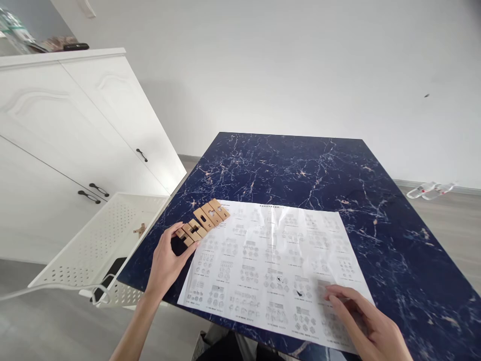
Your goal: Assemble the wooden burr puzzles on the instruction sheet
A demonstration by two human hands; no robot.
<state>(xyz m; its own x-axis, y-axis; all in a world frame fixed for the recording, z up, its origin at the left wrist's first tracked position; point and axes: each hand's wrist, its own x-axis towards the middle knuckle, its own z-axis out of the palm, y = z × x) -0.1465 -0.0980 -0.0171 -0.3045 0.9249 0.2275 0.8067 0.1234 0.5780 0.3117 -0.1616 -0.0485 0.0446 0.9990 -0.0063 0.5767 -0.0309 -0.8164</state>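
A row of notched wooden puzzle blocks (pixel 203 220) lies slantwise across the upper left corner of a printed paper sheet (pixel 270 258). The blocks have cut-outs, and a few carry dark numbers. My left hand (pixel 165 260) grips the near end of the row between thumb and fingers, at the sheet's left edge. Over the lower right part of the sheet is my right hand (pixel 366 321), its fingers loosely bent and apart, with nothing seen in it. Small grey diagrams in rows cover the creased sheet.
The dark blue marbled table (pixel 278 165) stands by a white wall. At left, a white perforated basket (pixel 86 240) holds a small wooden piece (pixel 140 230) and a black object (pixel 108 278). A white cabinet (pixel 75 115) rises behind it. Clear slippers (pixel 431 190) lie on the floor at right.
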